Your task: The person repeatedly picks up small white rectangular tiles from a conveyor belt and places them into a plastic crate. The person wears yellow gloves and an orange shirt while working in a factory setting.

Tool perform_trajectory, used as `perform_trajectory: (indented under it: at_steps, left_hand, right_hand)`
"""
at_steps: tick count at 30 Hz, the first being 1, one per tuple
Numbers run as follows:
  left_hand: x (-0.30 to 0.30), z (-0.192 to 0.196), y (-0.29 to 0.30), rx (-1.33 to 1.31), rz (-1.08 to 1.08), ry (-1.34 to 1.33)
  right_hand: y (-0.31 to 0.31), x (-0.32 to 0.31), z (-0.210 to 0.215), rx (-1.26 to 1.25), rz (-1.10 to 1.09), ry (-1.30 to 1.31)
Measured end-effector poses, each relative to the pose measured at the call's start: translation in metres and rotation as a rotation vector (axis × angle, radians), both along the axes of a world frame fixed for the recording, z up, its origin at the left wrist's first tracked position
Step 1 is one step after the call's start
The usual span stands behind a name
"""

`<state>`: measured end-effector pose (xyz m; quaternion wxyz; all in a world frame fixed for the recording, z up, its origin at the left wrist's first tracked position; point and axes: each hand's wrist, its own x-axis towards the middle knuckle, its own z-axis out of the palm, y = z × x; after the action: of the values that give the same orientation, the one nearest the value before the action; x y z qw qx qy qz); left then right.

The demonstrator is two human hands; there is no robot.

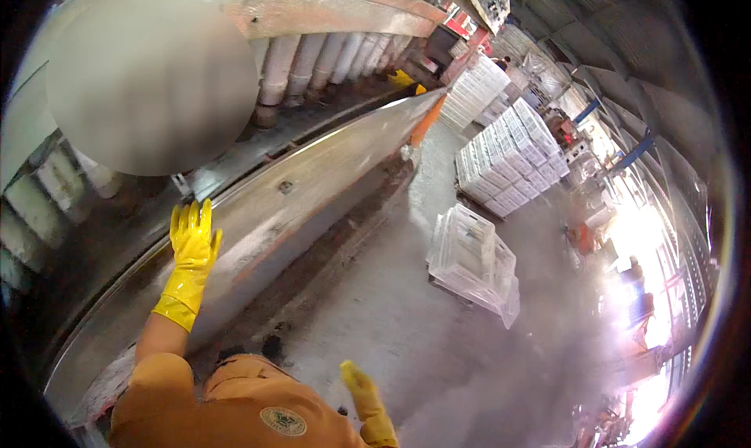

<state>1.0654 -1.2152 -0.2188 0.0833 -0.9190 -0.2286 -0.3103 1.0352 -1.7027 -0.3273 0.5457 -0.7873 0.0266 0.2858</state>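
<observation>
My left hand (194, 249), in a wet yellow rubber glove, reaches over the long metal side wall (328, 170) of a machine or trough. Its fingers are stretched out near the wall's upper edge; I cannot tell whether they touch it. Nothing shows in that hand. My right hand (364, 397), gloved in yellow too, is low beside my orange shirt (242, 405), away from the wall. Its fingers look extended and hold nothing I can see. Behind the wall runs a row of grey upright cylinders (305, 65). A round grey blur hides the upper left.
Right of the wall stretches a wet grey floor (368, 292). On it stand a white plastic crate (473, 256) and a tall stack of white blocks or boxes (512, 159), with another white stack (476, 88) farther back. Bright light floods the right side.
</observation>
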Motion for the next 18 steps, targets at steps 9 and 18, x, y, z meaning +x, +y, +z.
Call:
perform_trajectory:
  at_steps: [9,18]
  left_hand:
    - [0.164,0.001,0.008,0.102,-0.022,-0.06]
    - [0.24,-0.018,-0.007,0.089,0.114,-0.043]
  right_hand:
    - [-0.187,0.066,-0.149,-0.077,-0.698,0.313]
    - [-0.155,0.166,-0.195,-0.138,-0.487,0.604]
